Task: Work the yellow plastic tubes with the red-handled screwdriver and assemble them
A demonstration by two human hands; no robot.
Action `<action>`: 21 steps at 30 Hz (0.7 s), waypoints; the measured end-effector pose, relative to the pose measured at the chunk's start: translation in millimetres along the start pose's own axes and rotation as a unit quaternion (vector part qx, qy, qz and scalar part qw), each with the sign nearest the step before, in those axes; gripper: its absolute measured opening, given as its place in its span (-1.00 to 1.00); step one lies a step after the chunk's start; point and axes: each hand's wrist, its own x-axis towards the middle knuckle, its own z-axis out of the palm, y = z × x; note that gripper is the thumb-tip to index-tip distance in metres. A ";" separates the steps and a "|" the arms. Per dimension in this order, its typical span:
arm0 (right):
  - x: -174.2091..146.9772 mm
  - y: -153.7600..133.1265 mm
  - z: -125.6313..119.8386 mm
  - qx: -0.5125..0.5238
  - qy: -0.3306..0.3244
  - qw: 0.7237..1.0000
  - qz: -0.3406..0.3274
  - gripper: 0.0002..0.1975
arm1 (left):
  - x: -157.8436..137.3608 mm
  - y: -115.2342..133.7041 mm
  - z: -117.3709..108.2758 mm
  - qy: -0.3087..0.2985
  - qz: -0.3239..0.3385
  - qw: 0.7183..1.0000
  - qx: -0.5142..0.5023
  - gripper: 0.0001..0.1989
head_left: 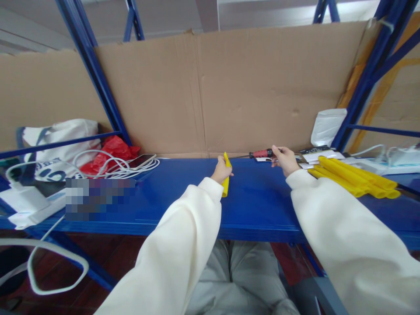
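Note:
My left hand is closed around a yellow tube, held upright just above the blue shelf. My right hand grips the red-and-black handle of a screwdriver; its thin shaft points left toward the top of the tube, with its tip a short way off. Several more yellow tubes lie in a pile on the shelf just right of my right hand.
A cardboard sheet backs the shelf between blue uprights. At left lie white cables, a phone, a red bag and a white tote. At right sit a white pouch, cards and a power strip.

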 end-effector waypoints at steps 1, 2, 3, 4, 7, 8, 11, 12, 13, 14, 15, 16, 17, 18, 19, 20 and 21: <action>0.0 -0.4 0.5 0.008 0.001 1.000 -0.001 -0.67 | 0.0 0.1 0.1 0.001 0.000 1.000 -0.001 -0.56; 0.3 -0.6 1.0 0.018 0.001 1.000 -0.005 -0.67 | 0.0 0.3 0.2 0.001 -0.002 1.000 -0.002 -0.56; 0.8 -0.6 1.2 0.028 0.000 1.000 -0.009 -0.67 | 0.1 0.4 0.3 0.002 -0.003 1.000 -0.003 -0.56; 1.5 -0.6 1.2 0.037 -0.002 0.999 -0.013 -0.67 | 0.3 0.3 0.4 0.002 -0.004 1.000 -0.004 -0.56; 3.7 -1.2 -0.6 0.052 -0.009 0.998 -0.024 -0.73 | 1.8 -0.8 0.3 0.002 -0.004 1.000 -0.006 -0.55; 4.4 -1.5 -1.8 0.053 -0.007 0.998 -0.028 -0.75 | 2.6 -1.6 0.1 0.004 -0.003 1.000 -0.007 -0.55; 6.8 -1.9 -6.6 0.046 -0.002 0.998 -0.045 -0.80 | 5.2 -4.5 -0.4 0.012 0.005 1.000 -0.016 -0.52; 7.6 -1.8 -8.2 0.041 -0.004 0.998 -0.052 -0.80 | 6.0 -5.4 -0.5 0.014 0.009 1.000 -0.019 -0.50; 8.4 -1.5 -9.6 0.036 -0.007 0.998 -0.057 -0.80 | 6.7 -6.2 -0.5 0.015 0.012 1.000 -0.022 -0.49; 9.0 -1.3 -10.7 0.032 -0.009 0.998 -0.061 -0.80 | 7.3 -6.8 -0.5 0.015 0.014 1.000 -0.023 -0.48; 9.3 -1.1 -11.3 0.028 -0.011 0.998 -0.062 -0.80 | 7.7 -7.2 -0.4 0.015 0.015 1.000 -0.022 -0.48; 9.3 -1.3 -11.5 0.025 -0.013 0.998 -0.058 -0.80 | 8.0 -7.3 -0.3 0.015 0.015 1.000 -0.021 -0.48; 8.8 -1.7 -11.3 0.022 -0.017 0.998 -0.051 -0.80 | 8.1 -7.3 -0.2 0.016 0.014 1.000 -0.019 -0.48; 8.0 -2.5 -10.8 0.019 -0.021 0.999 -0.042 -0.80 | 8.1 -6.9 0.0 0.016 0.014 1.000 -0.017 -0.49; 6.8 -3.4 -10.2 0.016 -0.026 0.999 -0.030 -0.80 | 7.8 -6.5 0.2 0.016 0.015 1.000 -0.016 -0.50; 5.2 -4.5 -9.6 0.014 -0.034 0.999 -0.016 -0.79 | 7.4 -5.8 0.3 0.017 0.017 1.000 -0.015 -0.50; 3.5 -5.4 -9.1 0.011 -0.046 0.999 -0.001 -0.79 | 6.8 -5.0 0.5 0.018 0.020 1.000 -0.014 -0.51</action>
